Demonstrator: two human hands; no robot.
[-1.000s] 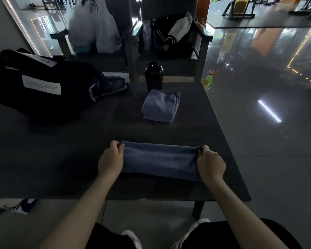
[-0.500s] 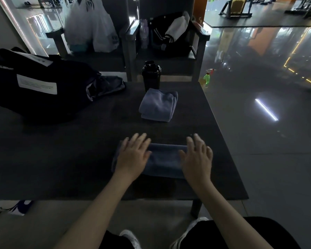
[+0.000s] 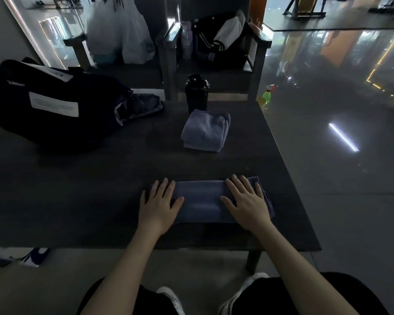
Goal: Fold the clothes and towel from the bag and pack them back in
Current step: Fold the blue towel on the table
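Observation:
A blue-grey towel (image 3: pixel 203 202) lies folded into a long strip near the front edge of the dark table (image 3: pixel 77 196). My left hand (image 3: pixel 158 202) presses flat on its left end with straight fingers. My right hand (image 3: pixel 246 201) lies flat on its right end. A second folded blue-grey cloth (image 3: pixel 206 130) sits farther back in the middle of the table. The black bag (image 3: pixel 50 105) rests at the back left, with a dark garment (image 3: pixel 139 105) spilling from its opening.
A black shaker bottle (image 3: pixel 196 92) stands just behind the folded cloth. Two dark chairs stand behind the table, holding white plastic bags (image 3: pixel 121 30) and a black jacket (image 3: pixel 221 44). A green spray bottle (image 3: pixel 267 96) sits on the glossy floor at right.
A second ago both hands pinched the towel's far corners. They folded it toward the far side, then laid flat on it and slid apart toward its ends.

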